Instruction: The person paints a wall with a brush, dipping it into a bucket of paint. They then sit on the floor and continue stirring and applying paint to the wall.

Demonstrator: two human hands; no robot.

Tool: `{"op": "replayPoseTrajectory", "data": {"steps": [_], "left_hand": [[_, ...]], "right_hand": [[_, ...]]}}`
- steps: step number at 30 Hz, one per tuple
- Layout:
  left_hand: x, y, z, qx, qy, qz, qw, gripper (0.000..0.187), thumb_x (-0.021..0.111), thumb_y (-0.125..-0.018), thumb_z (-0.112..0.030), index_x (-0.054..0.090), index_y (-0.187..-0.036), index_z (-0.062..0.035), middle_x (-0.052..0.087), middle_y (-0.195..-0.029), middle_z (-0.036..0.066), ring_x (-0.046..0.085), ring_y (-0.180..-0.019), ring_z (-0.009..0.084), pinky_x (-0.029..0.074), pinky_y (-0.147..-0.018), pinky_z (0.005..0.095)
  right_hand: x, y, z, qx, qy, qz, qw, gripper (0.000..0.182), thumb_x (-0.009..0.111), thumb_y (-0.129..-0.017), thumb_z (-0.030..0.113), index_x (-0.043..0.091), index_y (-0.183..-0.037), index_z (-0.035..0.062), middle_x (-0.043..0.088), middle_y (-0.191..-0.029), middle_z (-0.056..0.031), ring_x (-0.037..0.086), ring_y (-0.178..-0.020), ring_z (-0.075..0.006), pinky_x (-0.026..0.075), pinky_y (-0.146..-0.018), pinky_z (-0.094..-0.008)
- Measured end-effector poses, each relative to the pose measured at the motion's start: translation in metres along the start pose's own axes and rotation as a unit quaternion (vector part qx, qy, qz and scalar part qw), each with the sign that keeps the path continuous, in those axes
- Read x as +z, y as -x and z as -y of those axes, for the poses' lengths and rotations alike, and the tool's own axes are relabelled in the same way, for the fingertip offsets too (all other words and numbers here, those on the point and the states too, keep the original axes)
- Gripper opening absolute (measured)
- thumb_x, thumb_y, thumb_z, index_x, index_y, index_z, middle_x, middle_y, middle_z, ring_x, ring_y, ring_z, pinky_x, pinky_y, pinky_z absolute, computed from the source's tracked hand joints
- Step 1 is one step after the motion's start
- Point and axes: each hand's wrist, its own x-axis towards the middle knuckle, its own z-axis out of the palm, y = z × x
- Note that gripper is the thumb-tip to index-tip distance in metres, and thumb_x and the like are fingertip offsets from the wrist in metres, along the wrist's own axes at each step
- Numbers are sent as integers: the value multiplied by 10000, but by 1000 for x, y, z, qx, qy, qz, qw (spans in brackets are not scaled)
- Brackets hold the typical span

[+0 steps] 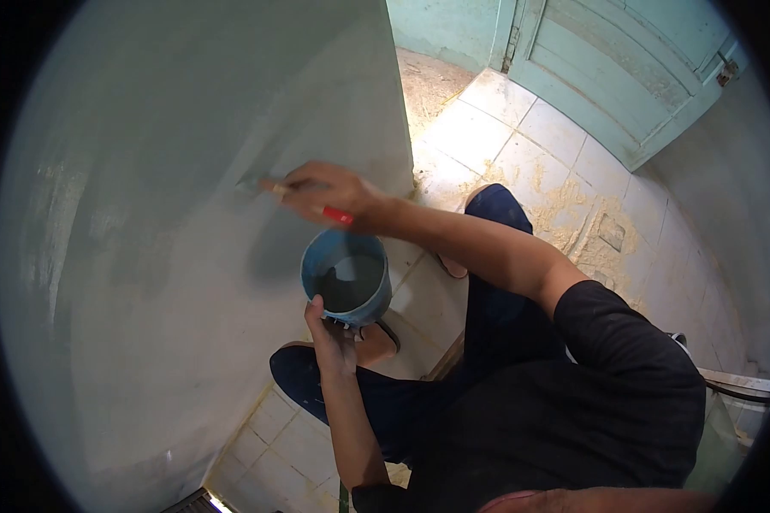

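Observation:
My left hand point(332, 340) is closed on the near rim of a blue bucket point(382, 295), thumb over the edge. Dark grey liquid point(349, 282) lies inside the bucket. Above the bucket, my right hand point(329, 190) grips a paintbrush point(338, 215) whose red handle end sticks out below the palm. The brush's tip is blurred and points at the wall point(171, 214), touching it or very close. Grey, partly wet-looking coating covers much of that wall.
My bent knees and sandalled foot point(376, 342) are under and beside the bucket. White floor tiles point(470, 128) carry yellowish crumbly dirt point(607, 248). A pale green door point(612, 77) stands at the upper right, beyond the wall's edge. A dark grate point(192, 503) shows at the bottom.

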Motion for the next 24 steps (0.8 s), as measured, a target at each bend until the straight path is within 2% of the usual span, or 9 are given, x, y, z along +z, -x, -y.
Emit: {"op": "replayPoseTrajectory", "data": {"steps": [2,4,5,7,10,17,19,21,24], "left_hand": [[-2,1,-1,5,-3,-7,1000,882,665,-869,-690,406,-1514,-148,434,-1542,156,439,-1406,335,389,-1082,482],[-4,2,-1,7,-6,-14,1000,887,665,-862,-700,407,-1512,-154,436,-1538,161,445,-1398,334,397,-1065,478],[-4,2,-1,5,-12,-19,1000,898,665,-857,-705,405,-1514,-151,439,-1532,164,452,-1387,331,404,-1048,465],[-4,3,-2,3,-16,-22,1000,909,665,-852,-711,403,-1515,-148,443,-1526,167,458,-1376,329,411,-1031,452],[-5,7,-6,7,-13,-7,1000,927,664,-846,-715,396,-1525,-143,448,-1518,172,458,-1368,328,420,-1004,428],[-10,9,-5,10,2,-8,1000,967,676,-840,-704,376,-1545,-115,426,-1536,178,436,-1394,346,407,-1065,463],[-13,10,-6,17,10,-9,1000,977,680,-838,-701,369,-1551,-110,415,-1545,179,425,-1408,351,397,-1090,479],[-18,10,-7,14,15,-13,1000,986,683,-838,-699,358,-1564,-117,393,-1565,181,406,-1430,358,380,-1118,498],[-21,11,-7,16,25,-22,999,983,686,-837,-696,355,-1566,-126,384,-1575,181,406,-1429,356,379,-1121,500]], "right_hand": [[-16,4,-14,7,28,-11,1000,284,779,-852,-12,754,-1130,37,699,-1135,-155,723,-948,-273,612,-789,-358],[-34,7,-24,79,8,-58,995,278,771,-868,-20,757,-1138,45,707,-1147,-140,732,-962,-262,608,-794,-351],[-43,7,-28,78,8,-56,995,278,771,-868,-20,757,-1138,45,707,-1147,-140,732,-962,-262,608,-794,-351],[-59,2,-33,127,92,-101,983,191,756,-897,-5,773,-1083,34,718,-1090,-162,743,-929,-259,607,-781,-333],[-81,1,-46,143,127,-133,973,220,774,-877,-21,782,-1089,39,742,-1101,-129,752,-949,-242,604,-800,-320],[-115,10,-76,175,201,-204,942,181,771,-893,-5,789,-1072,19,763,-1072,-131,746,-978,-223,585,-852,-325],[-118,7,-74,197,182,-245,932,156,779,-896,6,796,-1051,16,771,-1031,-134,744,-966,-221,573,-849,-315],[-120,4,-68,186,186,-263,928,194,759,-874,-31,807,-1051,35,767,-1042,-146,761,-931,-216,611,-765,-303],[-110,1,-58,190,242,-264,914,194,767,-867,-19,806,-1048,38,764,-1026,-146,759,-914,-232,604,-778,-317]]}}
